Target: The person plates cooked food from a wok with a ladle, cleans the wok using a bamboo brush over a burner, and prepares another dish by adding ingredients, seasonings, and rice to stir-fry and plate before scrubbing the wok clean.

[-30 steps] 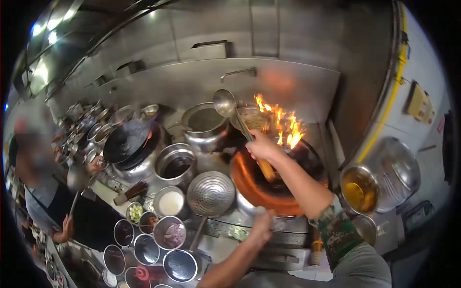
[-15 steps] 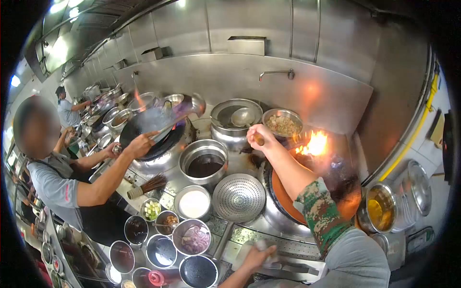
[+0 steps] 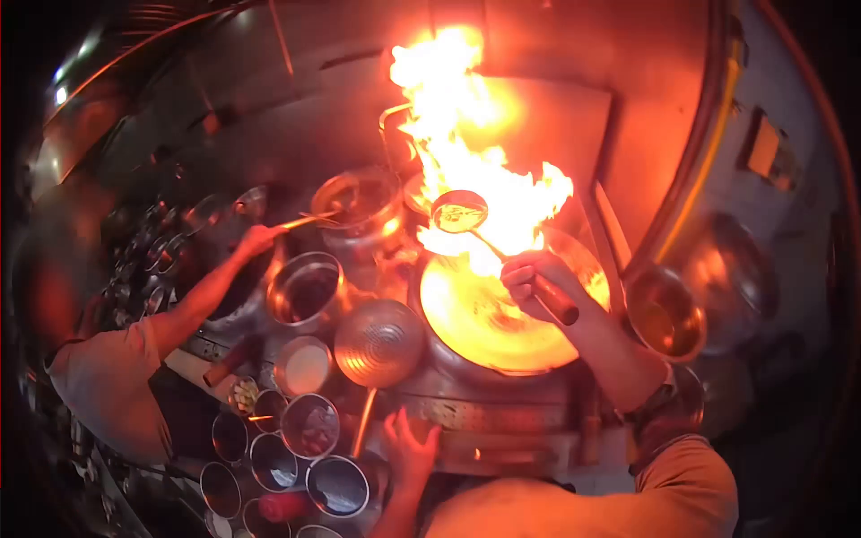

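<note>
My right hand (image 3: pixel 538 280) is wrapped round the wooden handle of a ladle (image 3: pixel 460 212), whose bowl is up in front of tall flames (image 3: pixel 484 170). The flames rise at the back of a large wok (image 3: pixel 484 327), which glows bright yellow below the ladle. Low at the front edge of the stove, my left hand (image 3: pixel 412 446) is raised with its fingers spread and nothing in them. It is near the handle of a perforated strainer (image 3: pixel 380 342), which lies left of the wok. Metal bowls (image 3: pixel 337 486) stand left of my left hand.
At left a co-worker in a light shirt (image 3: pixel 108 372) reaches with a long tool toward a large pot (image 3: pixel 357 199). Another pot (image 3: pixel 305 289) and a bowl of white contents (image 3: pixel 303 366) stand between. On the right are a metal bowl (image 3: pixel 665 314) and a yellow pipe (image 3: pixel 708 170).
The flames have grown much taller and the scene has turned red. My right hand has brought the ladle from the back pot to above the wok. The co-worker's arm now reaches toward that pot.
</note>
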`<state>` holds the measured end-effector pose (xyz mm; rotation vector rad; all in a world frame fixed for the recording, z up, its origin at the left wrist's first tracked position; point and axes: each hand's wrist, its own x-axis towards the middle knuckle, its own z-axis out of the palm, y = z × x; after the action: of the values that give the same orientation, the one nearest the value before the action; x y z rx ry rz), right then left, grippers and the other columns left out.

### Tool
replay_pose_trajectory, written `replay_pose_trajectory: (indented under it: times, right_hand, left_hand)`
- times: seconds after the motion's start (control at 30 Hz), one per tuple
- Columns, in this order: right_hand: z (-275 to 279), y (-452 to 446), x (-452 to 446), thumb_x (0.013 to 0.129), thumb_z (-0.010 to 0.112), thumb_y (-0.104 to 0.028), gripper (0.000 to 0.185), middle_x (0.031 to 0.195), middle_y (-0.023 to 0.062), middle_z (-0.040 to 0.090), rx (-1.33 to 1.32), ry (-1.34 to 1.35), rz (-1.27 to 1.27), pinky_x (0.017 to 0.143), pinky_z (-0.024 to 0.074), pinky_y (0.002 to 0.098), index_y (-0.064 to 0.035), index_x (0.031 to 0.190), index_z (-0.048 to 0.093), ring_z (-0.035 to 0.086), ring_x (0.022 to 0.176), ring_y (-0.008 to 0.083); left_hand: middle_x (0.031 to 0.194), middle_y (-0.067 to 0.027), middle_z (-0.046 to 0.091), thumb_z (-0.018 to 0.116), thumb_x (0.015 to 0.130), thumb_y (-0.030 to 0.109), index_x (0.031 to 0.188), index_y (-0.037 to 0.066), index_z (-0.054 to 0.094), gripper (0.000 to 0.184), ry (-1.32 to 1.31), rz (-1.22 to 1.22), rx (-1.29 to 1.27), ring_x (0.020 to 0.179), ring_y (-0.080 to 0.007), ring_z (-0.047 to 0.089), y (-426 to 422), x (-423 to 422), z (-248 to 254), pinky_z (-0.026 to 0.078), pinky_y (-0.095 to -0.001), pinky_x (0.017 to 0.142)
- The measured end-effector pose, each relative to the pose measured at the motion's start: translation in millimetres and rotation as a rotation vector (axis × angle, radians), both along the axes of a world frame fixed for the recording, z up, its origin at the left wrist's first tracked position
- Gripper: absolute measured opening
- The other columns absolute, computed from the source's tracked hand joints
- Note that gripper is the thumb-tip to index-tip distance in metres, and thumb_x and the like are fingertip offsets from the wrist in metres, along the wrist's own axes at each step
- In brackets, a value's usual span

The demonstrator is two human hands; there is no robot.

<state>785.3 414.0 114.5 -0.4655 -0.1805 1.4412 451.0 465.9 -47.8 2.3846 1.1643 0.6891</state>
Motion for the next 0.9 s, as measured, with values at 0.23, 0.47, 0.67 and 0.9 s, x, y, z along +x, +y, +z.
replay_pose_trajectory:
  times: [0.23,0.47,0.67,0.9]
  right_hand:
    - [-38.0,-137.7,26.5,0.088,0.047,-0.007,0.003,0.065,-0.0002,0.047,-0.597,-0.453,-0.287,0.035,0.0371,0.0241,-0.0063,0.090,0.045,0.044,0.043,0.0057]
    - [-15.9,-283.2,31.4,0.082,0.054,-0.006,0.048,0.077,0.0045,0.055,-0.778,-1.228,-0.120,0.041,0.0398,0.0246,-0.0048,0.128,0.041,0.047,0.045,0.0076]
    - [-79.0,-360.3,46.7,0.078,0.050,0.000,0.064,0.091,0.0150,0.064,-0.798,-1.898,-0.602,0.062,0.0474,0.0371,-0.0089,0.140,0.035,0.060,0.072,0.0278]
    - [-128.9,-422.3,75.8,0.078,0.052,0.001,0.069,0.096,0.0253,0.059,-1.308,-2.144,-0.444,0.073,0.0485,0.0493,-0.0194,0.141,0.034,0.059,0.085,0.0430]
  left_hand:
    - [0.115,-0.0100,0.053,0.069,0.078,0.033,0.110,0.015,0.065,0.037,-0.115,-0.252,0.143,0.111,-0.0298,0.048,-54.7,99.1,62.4,0.038,-0.0451,0.092]
    - [0.098,-0.0067,0.059,0.065,0.083,0.033,0.098,0.011,0.069,0.027,-0.162,-0.336,0.160,0.096,-0.0248,0.054,-98.0,170.7,44.1,0.039,-0.0422,0.085]
    - [0.082,-0.0099,0.060,0.066,0.082,0.029,0.083,0.005,0.066,0.024,-0.182,-0.437,0.042,0.084,-0.0285,0.056,-88.5,180.1,44.0,0.041,-0.0421,0.077]
    - [0.080,-0.0091,0.059,0.067,0.080,0.028,0.079,0.006,0.064,0.023,-0.182,-0.483,0.093,0.084,-0.0296,0.056,-93.6,168.2,34.6,0.043,-0.0422,0.074]
